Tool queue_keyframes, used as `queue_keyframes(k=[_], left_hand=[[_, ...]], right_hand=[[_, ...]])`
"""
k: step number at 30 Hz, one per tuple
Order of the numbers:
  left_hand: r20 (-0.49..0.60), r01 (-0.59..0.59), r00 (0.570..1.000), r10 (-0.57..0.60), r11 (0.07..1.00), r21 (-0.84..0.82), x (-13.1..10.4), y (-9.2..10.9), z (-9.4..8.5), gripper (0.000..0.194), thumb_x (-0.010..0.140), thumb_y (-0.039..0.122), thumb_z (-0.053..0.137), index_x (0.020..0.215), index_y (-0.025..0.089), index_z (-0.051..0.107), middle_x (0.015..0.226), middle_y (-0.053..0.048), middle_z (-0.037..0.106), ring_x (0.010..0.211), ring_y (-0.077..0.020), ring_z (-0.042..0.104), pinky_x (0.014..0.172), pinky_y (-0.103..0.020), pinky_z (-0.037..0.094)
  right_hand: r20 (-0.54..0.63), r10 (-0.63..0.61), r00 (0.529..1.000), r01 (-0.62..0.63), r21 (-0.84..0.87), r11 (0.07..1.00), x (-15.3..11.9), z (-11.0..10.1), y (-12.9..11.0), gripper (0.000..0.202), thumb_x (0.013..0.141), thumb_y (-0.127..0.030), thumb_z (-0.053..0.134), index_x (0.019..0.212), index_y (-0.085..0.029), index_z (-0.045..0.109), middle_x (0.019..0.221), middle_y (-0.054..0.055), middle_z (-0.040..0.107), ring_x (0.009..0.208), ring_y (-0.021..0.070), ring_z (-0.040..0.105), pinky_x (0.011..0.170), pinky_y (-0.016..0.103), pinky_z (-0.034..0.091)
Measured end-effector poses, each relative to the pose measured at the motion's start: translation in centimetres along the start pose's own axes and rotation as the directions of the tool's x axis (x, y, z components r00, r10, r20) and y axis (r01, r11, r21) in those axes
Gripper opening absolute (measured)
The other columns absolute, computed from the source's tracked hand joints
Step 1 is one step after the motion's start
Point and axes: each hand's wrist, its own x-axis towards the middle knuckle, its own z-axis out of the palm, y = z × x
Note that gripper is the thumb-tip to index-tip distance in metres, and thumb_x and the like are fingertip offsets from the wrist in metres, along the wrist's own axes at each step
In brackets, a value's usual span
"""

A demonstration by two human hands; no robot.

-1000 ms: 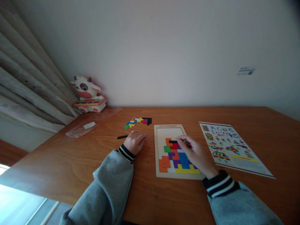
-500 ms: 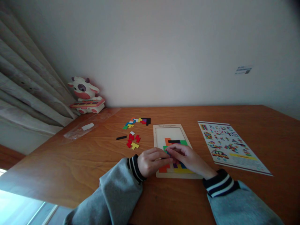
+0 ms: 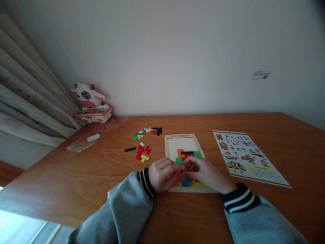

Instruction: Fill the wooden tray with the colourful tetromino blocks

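Both of my hands meet over the lower part of a wooden puzzle tray [image 3: 166,145], where coloured flat pieces lie fitted together. My left hand [image 3: 164,174] is closed with curled fingers, near the orange-red piece at the tray's lower left; its fingertips hide whatever they hold. My right hand [image 3: 203,171] is bent in a pinch, and a blue puzzle piece [image 3: 186,182] shows just below its thumb. Above the fingers lie a green piece [image 3: 179,160], an orange piece [image 3: 179,153] and a black bar piece [image 3: 187,153]. The tray's upper part shows its pale bottom.
Left of the tray are loose red pieces [image 3: 147,149], a yellow piece [image 3: 144,158] and a black bar [image 3: 130,149]. Behind them lies a cluster of joined pieces [image 3: 142,132]. A printed sheet [image 3: 250,159] lies at right. A clear plastic bag [image 3: 83,144] and a cow toy [image 3: 92,103] are at left.
The blue piece, glimpsed between my fingertips before, now shows lower, over the tray's bottom rows. My right fingers have curled more and my hands have shifted slightly. The view has moved a little.
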Motion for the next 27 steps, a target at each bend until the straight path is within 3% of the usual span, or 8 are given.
queue_keyframes(k=[4,8,13,16,21,27], left_hand=[[0.001,0.016,1.000,-0.016,1.000,-0.014,0.1,0.1,0.0,0.034,0.086,0.012,0.054,0.119,0.018,0.055,0.094,-0.008,0.069,0.082,-0.0177,0.065,0.072,-0.030,0.056],[0.059,-0.013,0.998,0.014,1.000,-0.013,0.1,0.1,0.1,0.033,0.086,0.012,0.053,0.119,0.018,0.055,0.097,-0.009,0.069,0.085,-0.0189,0.065,0.074,-0.032,0.056],[0.088,0.063,0.994,-0.066,0.997,0.038,0.2,-0.1,0.1,0.028,0.086,0.015,0.053,0.113,0.017,0.060,0.099,-0.011,0.068,0.090,-0.0210,0.063,0.078,-0.035,0.056],[0.137,0.045,0.989,-0.048,0.999,0.026,0.3,-0.2,0.0,0.020,0.087,0.018,0.053,0.103,0.017,0.064,0.095,-0.010,0.070,0.086,-0.0201,0.063,0.079,-0.035,0.055],[0.234,-0.108,0.965,0.121,0.992,-0.067,0.1,-0.1,0.2,0.020,0.087,0.025,0.056,0.101,0.020,0.069,0.086,-0.007,0.075,0.083,-0.0189,0.066,0.077,-0.031,0.057],[0.232,-0.136,0.962,0.145,0.989,-0.058,0.0,-0.1,0.4,0.019,0.088,0.023,0.056,0.101,0.019,0.070,0.089,-0.006,0.076,0.082,-0.0191,0.067,0.077,-0.032,0.057]], right_hand=[[0.006,-0.069,0.998,0.069,-0.159,0.985,0.0,0.4,0.1,0.023,0.079,-0.042,0.073,0.084,-0.021,0.065,0.070,-0.001,0.066,0.064,0.0157,0.062,0.060,0.028,0.051],[-0.015,-0.205,0.979,0.181,-0.405,0.896,0.0,0.3,0.0,0.017,0.078,-0.039,0.074,0.082,-0.023,0.068,0.077,0.001,0.068,0.072,0.0192,0.063,0.067,0.031,0.050],[-0.019,-0.215,0.976,0.186,-0.431,0.883,0.0,0.2,-0.6,0.013,0.088,-0.036,0.064,0.088,-0.023,0.068,0.084,0.002,0.070,0.078,0.0197,0.065,0.073,0.033,0.051],[-0.145,-0.265,0.953,0.184,-0.418,0.890,0.1,-0.2,-0.6,0.017,0.093,-0.032,0.053,0.100,-0.023,0.066,0.096,0.004,0.072,0.087,0.0202,0.066,0.081,0.035,0.052],[-0.410,-0.290,0.865,0.103,-0.421,0.901,0.2,-1.3,-0.5,0.025,0.093,-0.037,0.051,0.107,-0.021,0.063,0.100,0.008,0.072,0.083,0.0203,0.066,0.076,0.035,0.053],[-0.502,-0.246,0.829,0.015,-0.420,0.907,0.4,-2.1,-0.2,0.028,0.093,-0.041,0.050,0.105,-0.020,0.064,0.091,0.007,0.070,0.071,0.0185,0.061,0.065,0.032,0.049]])
